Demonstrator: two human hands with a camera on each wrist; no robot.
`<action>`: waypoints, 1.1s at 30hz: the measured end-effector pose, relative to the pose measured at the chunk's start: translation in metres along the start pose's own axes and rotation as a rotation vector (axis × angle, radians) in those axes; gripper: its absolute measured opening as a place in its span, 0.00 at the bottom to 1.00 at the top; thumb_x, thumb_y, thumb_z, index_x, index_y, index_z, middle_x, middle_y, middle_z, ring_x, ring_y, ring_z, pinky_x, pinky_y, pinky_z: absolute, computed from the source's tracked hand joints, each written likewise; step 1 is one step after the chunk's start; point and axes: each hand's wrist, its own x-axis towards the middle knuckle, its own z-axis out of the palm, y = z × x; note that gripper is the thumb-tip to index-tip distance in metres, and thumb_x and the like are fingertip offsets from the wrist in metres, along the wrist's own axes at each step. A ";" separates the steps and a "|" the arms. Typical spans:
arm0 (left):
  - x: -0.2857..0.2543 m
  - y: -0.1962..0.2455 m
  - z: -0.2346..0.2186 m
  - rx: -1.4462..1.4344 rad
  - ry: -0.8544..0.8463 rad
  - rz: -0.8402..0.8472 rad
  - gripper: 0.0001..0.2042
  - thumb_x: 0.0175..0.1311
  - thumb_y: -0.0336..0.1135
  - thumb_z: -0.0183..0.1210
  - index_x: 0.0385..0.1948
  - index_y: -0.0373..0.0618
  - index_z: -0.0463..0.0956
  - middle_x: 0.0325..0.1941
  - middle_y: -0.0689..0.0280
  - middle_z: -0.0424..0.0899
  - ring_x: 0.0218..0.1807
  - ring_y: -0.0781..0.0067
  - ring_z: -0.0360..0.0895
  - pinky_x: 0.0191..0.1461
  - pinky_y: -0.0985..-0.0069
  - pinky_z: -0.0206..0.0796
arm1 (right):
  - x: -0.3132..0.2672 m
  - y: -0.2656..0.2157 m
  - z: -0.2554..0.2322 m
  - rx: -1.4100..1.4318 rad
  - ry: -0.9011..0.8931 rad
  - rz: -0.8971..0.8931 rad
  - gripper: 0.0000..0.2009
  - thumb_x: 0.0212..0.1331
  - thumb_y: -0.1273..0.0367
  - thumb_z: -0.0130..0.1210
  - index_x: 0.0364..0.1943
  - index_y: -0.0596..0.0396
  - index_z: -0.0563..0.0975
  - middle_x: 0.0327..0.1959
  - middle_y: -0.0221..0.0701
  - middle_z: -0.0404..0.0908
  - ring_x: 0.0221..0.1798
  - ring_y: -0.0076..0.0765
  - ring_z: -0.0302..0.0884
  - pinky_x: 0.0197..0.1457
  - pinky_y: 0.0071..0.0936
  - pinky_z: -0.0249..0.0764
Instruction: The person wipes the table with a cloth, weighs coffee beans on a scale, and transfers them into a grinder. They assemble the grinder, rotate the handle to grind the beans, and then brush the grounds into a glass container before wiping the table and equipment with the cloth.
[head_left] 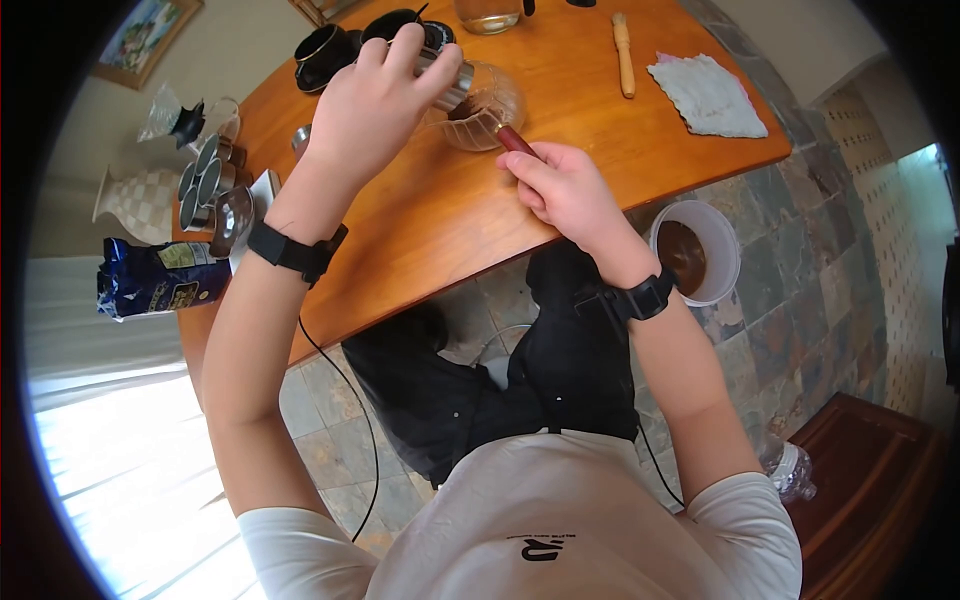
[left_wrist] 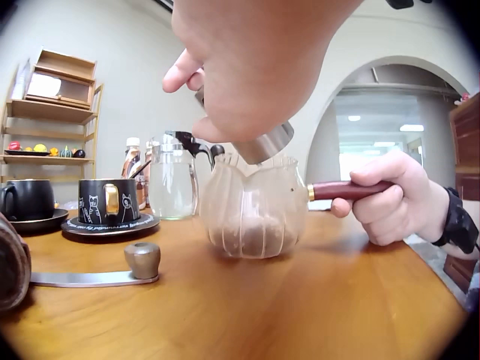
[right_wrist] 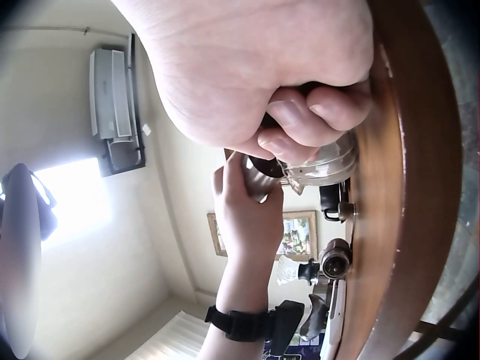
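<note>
My left hand (head_left: 375, 115) grips a ribbed metal cup (head_left: 455, 88) from above and holds it tilted, its mouth low over a fluted glass vessel (left_wrist: 251, 206). Dusty brown powder shows inside the vessel, which stands on the table. On the other side, my right hand (head_left: 565, 190) curls round a reddish-brown wooden handle (left_wrist: 349, 190) with a brass collar. That collar sits at the vessel's upper side; whether the handle belongs to the vessel or to a separate tool I cannot tell. In the right wrist view the right fingers (right_wrist: 300, 120) cover most of the handle.
Black cups (left_wrist: 109, 201) on saucers and a glass jug (left_wrist: 172, 180) stand behind. A hand grinder's crank (left_wrist: 90, 279) juts in at left. A wooden brush (head_left: 624, 55) and white cloth (head_left: 708, 95) lie right. Below the edge is a bucket (head_left: 735, 255) of brown liquid.
</note>
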 end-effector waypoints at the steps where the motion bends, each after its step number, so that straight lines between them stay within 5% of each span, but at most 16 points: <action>1: 0.000 0.001 0.000 0.011 -0.039 -0.025 0.24 0.51 0.31 0.61 0.53 0.57 0.70 0.48 0.66 0.72 0.39 0.70 0.74 0.30 0.79 0.75 | 0.000 0.001 0.000 0.002 0.004 -0.002 0.15 0.67 0.61 0.55 0.25 0.53 0.73 0.19 0.19 0.68 0.20 0.14 0.60 0.22 0.19 0.56; 4: 0.001 0.004 0.001 0.004 -0.081 -0.048 0.25 0.50 0.30 0.61 0.53 0.58 0.70 0.48 0.66 0.72 0.40 0.69 0.75 0.31 0.79 0.76 | 0.000 0.001 0.000 0.001 0.006 -0.023 0.14 0.67 0.61 0.55 0.25 0.53 0.73 0.18 0.19 0.68 0.19 0.14 0.60 0.21 0.19 0.56; 6: 0.001 0.002 -0.001 -0.009 -0.084 -0.047 0.25 0.49 0.29 0.61 0.53 0.58 0.70 0.48 0.66 0.72 0.41 0.68 0.75 0.31 0.79 0.75 | -0.001 -0.001 0.002 -0.009 0.015 0.024 0.12 0.70 0.64 0.52 0.43 0.60 0.78 0.18 0.19 0.67 0.17 0.11 0.55 0.19 0.15 0.50; 7: 0.003 -0.001 -0.002 -0.024 -0.037 -0.062 0.26 0.48 0.29 0.62 0.54 0.58 0.70 0.48 0.65 0.72 0.41 0.68 0.75 0.31 0.79 0.75 | 0.000 -0.001 0.001 -0.009 0.017 0.023 0.12 0.70 0.64 0.52 0.43 0.60 0.78 0.18 0.19 0.67 0.17 0.11 0.55 0.19 0.15 0.50; 9: 0.005 -0.002 -0.005 -0.030 0.020 -0.086 0.29 0.45 0.27 0.63 0.54 0.58 0.70 0.49 0.65 0.72 0.42 0.67 0.74 0.32 0.78 0.75 | 0.000 0.000 -0.001 0.007 -0.009 0.005 0.15 0.68 0.61 0.55 0.25 0.53 0.73 0.18 0.20 0.68 0.18 0.14 0.61 0.21 0.19 0.56; 33: 0.001 0.005 0.002 -0.023 -0.077 -0.073 0.25 0.50 0.27 0.61 0.54 0.57 0.71 0.48 0.66 0.73 0.43 0.67 0.75 0.32 0.76 0.75 | -0.002 -0.004 -0.002 0.090 -0.028 0.015 0.13 0.68 0.62 0.55 0.27 0.53 0.73 0.18 0.19 0.66 0.17 0.13 0.58 0.19 0.18 0.52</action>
